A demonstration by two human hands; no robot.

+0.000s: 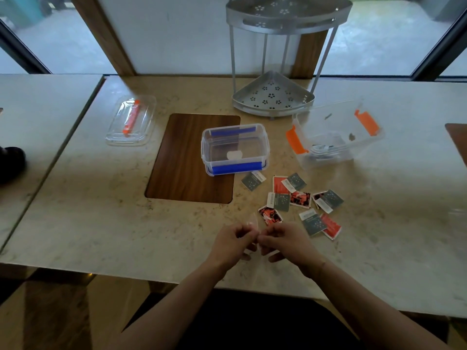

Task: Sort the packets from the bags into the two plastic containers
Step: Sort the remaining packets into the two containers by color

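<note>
Near the table's front edge, my left hand (231,242) and my right hand (283,242) meet, both pinching a thin clear plastic bag (252,223) between them. Just beyond lie several loose packets on the marble, some grey (281,202) and some red (270,215). A clear container with blue clips (235,149), lid on, stands in the middle. To the right a clear container with orange clips (333,137) stands open, tilted, with a few packets inside.
A clear lid with an orange clip (131,121) lies at the back left. A grey metal corner rack (274,94) stands behind the containers. A dark wood inset panel (187,160) sits in the marble table (101,223). A dark object (11,162) rests at the left edge.
</note>
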